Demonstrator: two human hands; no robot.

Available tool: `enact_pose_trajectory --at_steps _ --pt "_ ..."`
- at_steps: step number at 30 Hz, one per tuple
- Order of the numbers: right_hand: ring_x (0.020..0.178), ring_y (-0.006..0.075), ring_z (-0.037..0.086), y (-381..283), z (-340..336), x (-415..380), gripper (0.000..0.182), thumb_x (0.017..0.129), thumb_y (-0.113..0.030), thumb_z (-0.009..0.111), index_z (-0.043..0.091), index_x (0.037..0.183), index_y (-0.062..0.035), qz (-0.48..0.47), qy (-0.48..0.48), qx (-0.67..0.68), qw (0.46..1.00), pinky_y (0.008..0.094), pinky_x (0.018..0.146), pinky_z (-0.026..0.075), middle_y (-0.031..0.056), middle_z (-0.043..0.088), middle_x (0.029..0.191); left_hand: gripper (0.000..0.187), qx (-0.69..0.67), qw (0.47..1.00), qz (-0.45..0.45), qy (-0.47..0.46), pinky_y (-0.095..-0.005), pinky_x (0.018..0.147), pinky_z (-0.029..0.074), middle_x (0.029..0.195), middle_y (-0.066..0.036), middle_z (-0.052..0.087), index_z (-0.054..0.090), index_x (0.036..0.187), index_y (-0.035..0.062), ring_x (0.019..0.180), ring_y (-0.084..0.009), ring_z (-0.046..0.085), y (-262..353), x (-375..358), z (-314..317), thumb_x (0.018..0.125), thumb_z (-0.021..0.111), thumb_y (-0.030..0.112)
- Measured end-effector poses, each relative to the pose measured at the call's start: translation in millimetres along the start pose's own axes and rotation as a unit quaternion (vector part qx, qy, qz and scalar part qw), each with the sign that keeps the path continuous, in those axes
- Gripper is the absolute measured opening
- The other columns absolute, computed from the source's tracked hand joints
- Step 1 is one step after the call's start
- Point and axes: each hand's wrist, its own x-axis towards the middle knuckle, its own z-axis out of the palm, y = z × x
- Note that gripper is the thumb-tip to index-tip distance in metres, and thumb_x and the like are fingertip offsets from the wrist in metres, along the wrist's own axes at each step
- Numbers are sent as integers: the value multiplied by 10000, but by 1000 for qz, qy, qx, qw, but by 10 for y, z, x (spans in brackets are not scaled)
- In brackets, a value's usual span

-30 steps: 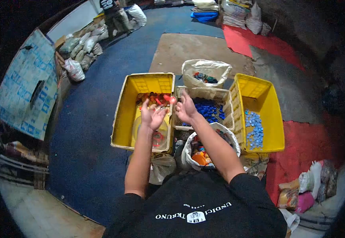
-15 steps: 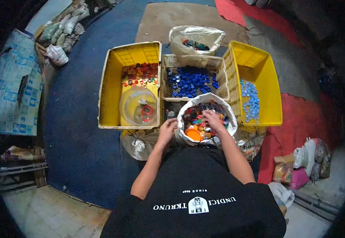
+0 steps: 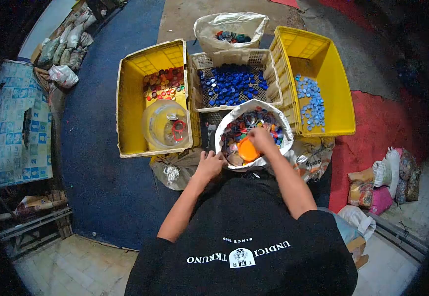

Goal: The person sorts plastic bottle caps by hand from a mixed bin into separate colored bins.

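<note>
A white sack (image 3: 287, 140) with a rolled rim stands in front of me, filled with bottle caps of many colours. My right hand (image 3: 263, 140) is inside its mouth, fingers closed at the edge of a round orange lid (image 3: 248, 150). The lid lies on top of the mixed caps; my fingertips are partly hidden. My left hand (image 3: 209, 166) rests against the sack's left side near the rim, its fingers loosely apart and holding nothing I can see.
A yellow crate (image 3: 125, 108) at left holds red and orange caps and a clear round tub (image 3: 150, 129). Dark blue caps lie in a white crate (image 3: 234, 57), light blue ones in the right yellow crate (image 3: 335, 98). Another white sack (image 3: 207, 30) stands behind.
My right hand has closed at the orange lid, which has shifted slightly right among the caps. My left hand has slid lower along the sack's side. The camera view has shifted.
</note>
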Motion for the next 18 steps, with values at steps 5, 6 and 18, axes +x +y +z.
enact_pose_trajectory --at_steps 5,6,18 --pt "959 367 571 110 -295 26 306 777 -156 677 643 1073 -81 17 244 47 968 430 845 482 178 592 953 304 -18 993 25 114 -429 906 378 1114 3 566 711 1020 291 1049 -225 515 58 -95 66 871 487 150" --pt "958 359 572 -15 -292 -5 314 764 -152 684 645 1068 -83 -6 265 0 964 431 843 483 168 592 955 301 -19 992 20 126 -432 911 379 1111 -2 569 713 1010 291 1041 -226 521 56 -102 100 864 491 149" --pt "1126 288 488 -327 507 -24 252 730 -297 660 715 958 -204 -200 -105 -270 936 500 905 378 95 555 1124 367 -13 999 -16 35 -428 958 360 1186 -17 544 659 1149 271 1138 -243 490 147 -144 -70 830 545 130"
